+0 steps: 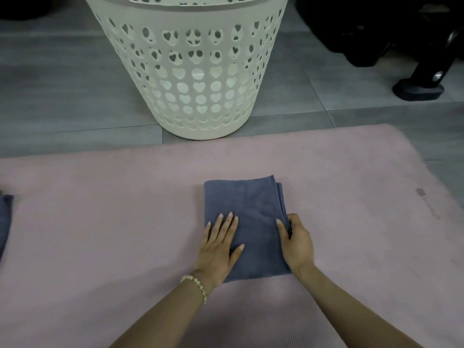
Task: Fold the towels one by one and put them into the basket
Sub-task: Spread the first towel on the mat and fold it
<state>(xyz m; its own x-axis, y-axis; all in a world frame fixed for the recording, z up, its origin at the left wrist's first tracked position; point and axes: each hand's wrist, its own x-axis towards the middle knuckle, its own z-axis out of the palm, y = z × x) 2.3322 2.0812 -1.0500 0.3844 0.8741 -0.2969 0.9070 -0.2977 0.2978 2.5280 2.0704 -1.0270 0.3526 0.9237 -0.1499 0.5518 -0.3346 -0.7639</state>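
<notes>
Folded towel (243, 204) flat on the pink mat (100, 222), pressed under the flat, straight-fingered left hand (218, 249), stacked right edge pinched by the right hand (297, 243). Liable to fan open at that loose edge if lifted from one side only. Straight ahead, a tall basket (193, 71) with a high rim to clear; another towel (5, 222) far left.

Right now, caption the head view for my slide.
Left hand presses folded blue-grey towel, right hand grips its edge; cream laundry basket beyond.
</notes>
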